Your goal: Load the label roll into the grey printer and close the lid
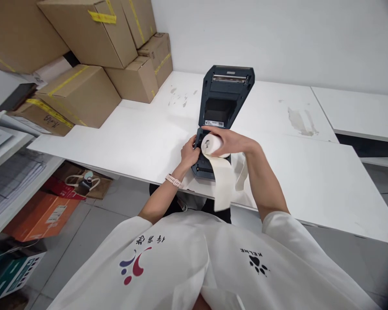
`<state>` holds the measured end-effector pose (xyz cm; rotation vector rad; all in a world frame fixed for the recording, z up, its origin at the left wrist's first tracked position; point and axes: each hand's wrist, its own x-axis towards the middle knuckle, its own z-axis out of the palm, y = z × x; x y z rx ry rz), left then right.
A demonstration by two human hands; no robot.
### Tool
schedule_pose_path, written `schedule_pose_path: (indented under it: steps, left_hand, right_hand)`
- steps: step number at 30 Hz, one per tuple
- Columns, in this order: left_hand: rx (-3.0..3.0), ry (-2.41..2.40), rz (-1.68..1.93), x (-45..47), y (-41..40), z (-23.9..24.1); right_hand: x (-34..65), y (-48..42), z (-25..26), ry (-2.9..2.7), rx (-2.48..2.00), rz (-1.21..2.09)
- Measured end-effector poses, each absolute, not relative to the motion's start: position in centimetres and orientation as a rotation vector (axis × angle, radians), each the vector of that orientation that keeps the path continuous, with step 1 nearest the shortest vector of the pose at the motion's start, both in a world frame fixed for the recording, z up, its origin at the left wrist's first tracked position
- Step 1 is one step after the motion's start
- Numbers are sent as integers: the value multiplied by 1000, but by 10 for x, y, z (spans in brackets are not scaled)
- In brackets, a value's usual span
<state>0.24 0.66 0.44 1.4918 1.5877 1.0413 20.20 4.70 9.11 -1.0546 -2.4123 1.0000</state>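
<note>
While the white desk (304, 181) runs along the wall (278, 38) before me, I work close against its front edge. Toward its left end, cardboard boxes (84, 94) with yellow tape are stacked back to the far edge. Between them and the right end, near the middle of the front edge, stands the dark printer (210, 103), its lid (226, 97) raised and tilted back, its base (204, 168) open.

My right hand (233, 140) comes in from the right above the base, thumb and fingers curved around the white paper roll (210, 144) and pinching it. My left hand (189, 153) lies at the left side of the base, fingers partly curled against its rim; I cannot tell how firmly they press. The roll is over the open base, one end facing left with dark marks at its centre; whether it touches the inside I cannot tell.

From the roll a paper strip (224, 185) hangs toward me, its free end reaching past the desk's front edge. Just right of it is a smaller curled piece of paper (242, 174), near that same edge. A pale pink wristband (173, 181) circles my left wrist.
</note>
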Motion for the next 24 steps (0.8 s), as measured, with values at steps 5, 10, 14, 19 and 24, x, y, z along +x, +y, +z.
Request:
schedule_pose_path:
  steps: [5,10,14,19,24]
  left_hand:
    - [1468,1567,1063,1,7,2]
    - [1424,1555,1081,2,6,0]
    - [1399,1571,1076,3,5,3]
    - [1365,1589,1068,3,5,5]
    - [1371,1584,1081,2,6,3]
  right_hand:
    - [273,16,126,-2088,-1069,1023]
    - [322,34,107,-1886,-1303,903]
    - [330,69,74,-1820,-1429,883]
    - [313,93,56,-1779,-1384,959]
    - [304,101,53,-1789,-1344,974]
